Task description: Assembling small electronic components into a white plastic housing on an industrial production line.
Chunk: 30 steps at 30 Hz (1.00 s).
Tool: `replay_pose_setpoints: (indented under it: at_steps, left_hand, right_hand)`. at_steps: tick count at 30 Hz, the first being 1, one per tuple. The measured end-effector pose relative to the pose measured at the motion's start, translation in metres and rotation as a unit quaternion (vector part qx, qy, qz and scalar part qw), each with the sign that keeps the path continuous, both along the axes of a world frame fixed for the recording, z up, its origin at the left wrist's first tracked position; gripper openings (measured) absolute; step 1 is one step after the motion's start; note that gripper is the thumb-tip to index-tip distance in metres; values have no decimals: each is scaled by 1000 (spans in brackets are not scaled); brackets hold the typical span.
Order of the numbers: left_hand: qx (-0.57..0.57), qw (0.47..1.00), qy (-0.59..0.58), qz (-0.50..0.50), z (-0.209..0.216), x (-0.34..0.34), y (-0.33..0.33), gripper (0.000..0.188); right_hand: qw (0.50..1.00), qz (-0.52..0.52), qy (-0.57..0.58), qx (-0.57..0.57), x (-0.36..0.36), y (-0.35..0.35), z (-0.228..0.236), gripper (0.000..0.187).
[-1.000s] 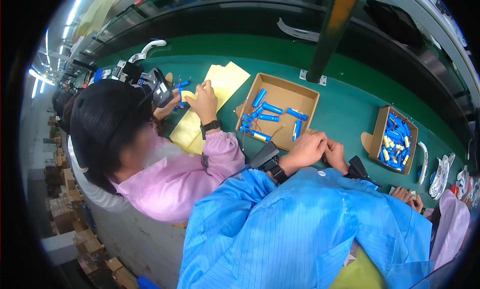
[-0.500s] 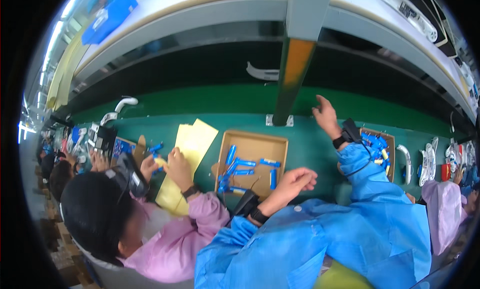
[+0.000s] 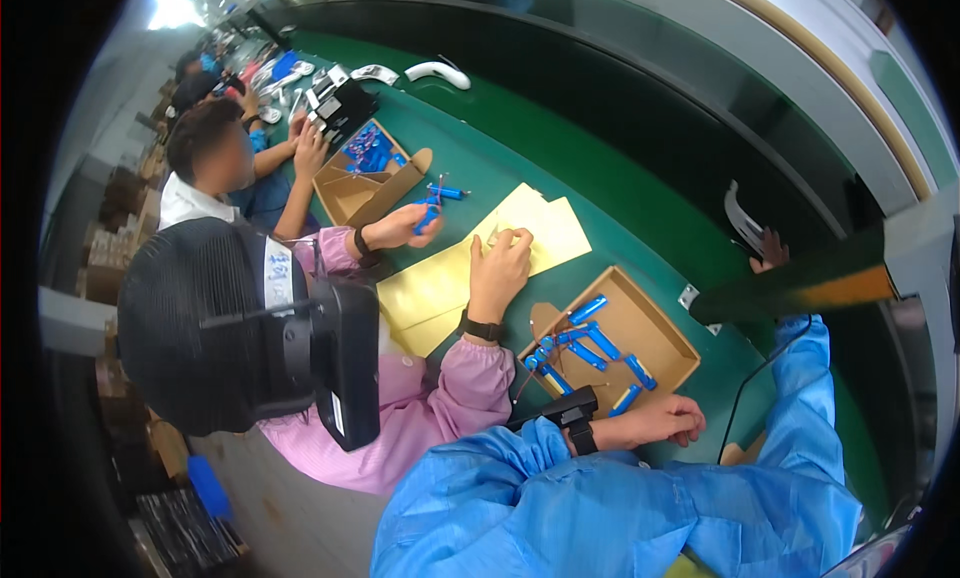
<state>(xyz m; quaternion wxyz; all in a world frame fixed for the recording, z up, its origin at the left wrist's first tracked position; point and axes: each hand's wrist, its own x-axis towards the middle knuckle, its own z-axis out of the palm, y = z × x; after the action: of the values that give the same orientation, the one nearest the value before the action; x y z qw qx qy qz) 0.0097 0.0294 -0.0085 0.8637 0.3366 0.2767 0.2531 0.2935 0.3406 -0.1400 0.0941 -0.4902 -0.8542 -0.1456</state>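
Note:
My right hand (image 3: pixel 770 250) reaches far out past the grey-and-orange post, fingers spread and nothing visible in them. Close to its fingertips lies a white curved plastic part (image 3: pixel 742 216) on the dark strip behind the green bench; whether they touch I cannot tell. My left hand (image 3: pixel 665 421) hovers at the near right corner of an open cardboard box (image 3: pixel 655 313), fingers loosely curled and no object seen in them. Inside that box are several blue cylindrical batteries (image 3: pixel 592 340) with thin wires. Both my sleeves are blue, and a black device with a strap sits on my left wrist.
At my left a co-worker in pink holds a blue battery (image 3: pixel 428 216), the other hand on yellow sheets (image 3: pixel 430 296). Beyond stands another box (image 3: pixel 350 196) of blue batteries. More white curved parts (image 3: pixel 437 73) lie at the far left. The post (image 3: pixel 840 278) rises between my hands.
My view has swung left and tilted. My right hand has reached farther out, toward the white curved part. The left hand stays beside the box, its fingers more curled.

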Motion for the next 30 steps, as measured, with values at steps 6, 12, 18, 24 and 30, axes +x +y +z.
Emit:
replay_pose_setpoints:
  at_steps: [6, 12, 18, 24, 30]
  left_hand:
    - [-9, 1000, -3, 7, -11, 0, -3, 23]
    - [29, 996, 60, -52, 8, 11, 2, 22]
    - [53, 994, 64, 72, 37, -1, 0, 26]
    - [152, 971, 100, 156, 80, 19, -13, 37]
    - [138, 982, -32, 123, 106, 19, -33, 50]
  right_hand:
    - [961, -232, -14, -148, -15, -21, 45, 56]
    - [886, -271, 307, -216, 17, -89, 14, 37]
    - [492, -179, 807, -273, -55, -238, 136, 41]
    - [341, -54, 884, -315, -86, -356, 193, 45]
    - [242, 49, 887, -390, -112, -409, 206, 45]
